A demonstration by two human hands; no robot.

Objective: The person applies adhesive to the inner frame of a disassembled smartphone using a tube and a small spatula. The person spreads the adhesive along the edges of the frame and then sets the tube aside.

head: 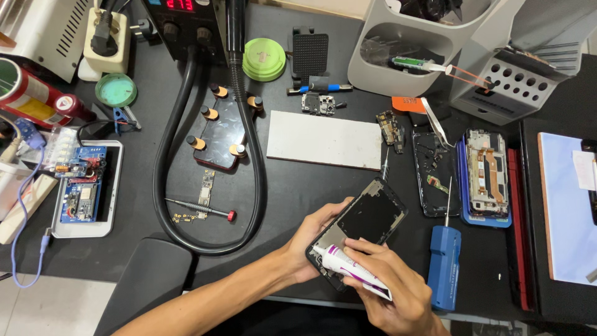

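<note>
My left hand [311, 239] grips the lower left edge of a black phone frame [368, 218], holding it tilted above the dark bench near the front edge. My right hand [392, 283] holds a white glue tube [348, 269] with purple markings. The tube's nozzle rests against the frame's lower end, close to my left fingers. Both hands meet over the frame's bottom corner, and the frame's lower right part is hidden under my right hand.
A blue electric screwdriver [444, 264] lies just right of my hands. Beyond it sit an opened phone body [486, 174] and a dark back cover [435, 180]. A white slab [324, 140], a black hose [165, 149], a small circuit board [206, 190] and a precision screwdriver [199, 210] lie to the left.
</note>
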